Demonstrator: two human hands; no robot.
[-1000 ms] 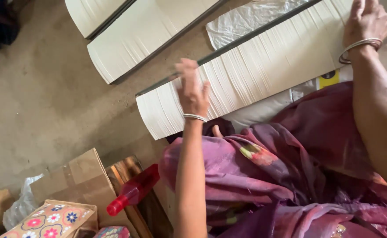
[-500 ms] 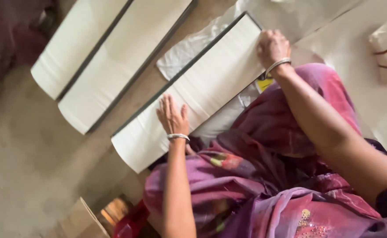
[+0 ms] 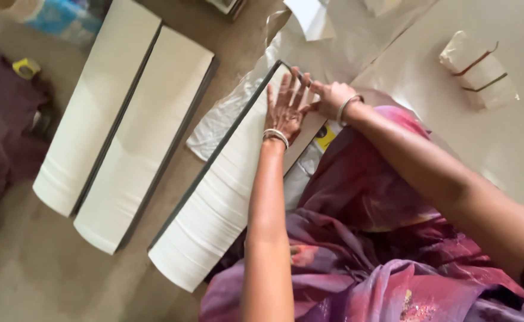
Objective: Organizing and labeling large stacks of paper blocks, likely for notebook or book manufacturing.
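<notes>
A long stack of white paper sheets (image 3: 214,209) with a dark cover edge lies slanted on the floor in front of my lap. My left hand (image 3: 286,106) presses flat on its far end, fingers spread, a bangle at the wrist. My right hand (image 3: 330,95) sits right beside it at the stack's far right corner, fingers curled over the edge, thumb touching my left hand. A yellow label (image 3: 323,138) shows just under the stack near my right wrist. My purple patterned garment (image 3: 363,238) covers my lap.
Two more long white stacks (image 3: 95,107) (image 3: 148,137) lie side by side to the left. Crumpled clear plastic (image 3: 220,119) lies under the near stack. Brown paper sheets (image 3: 512,137) spread to the right, bearing a banded paper bundle (image 3: 479,71). A yellow tape roll (image 3: 26,67) sits far left.
My left hand slid from the stack's middle up to its far end, meeting my right hand. The view shifted, so the stacks now sit lower and more to the left.
</notes>
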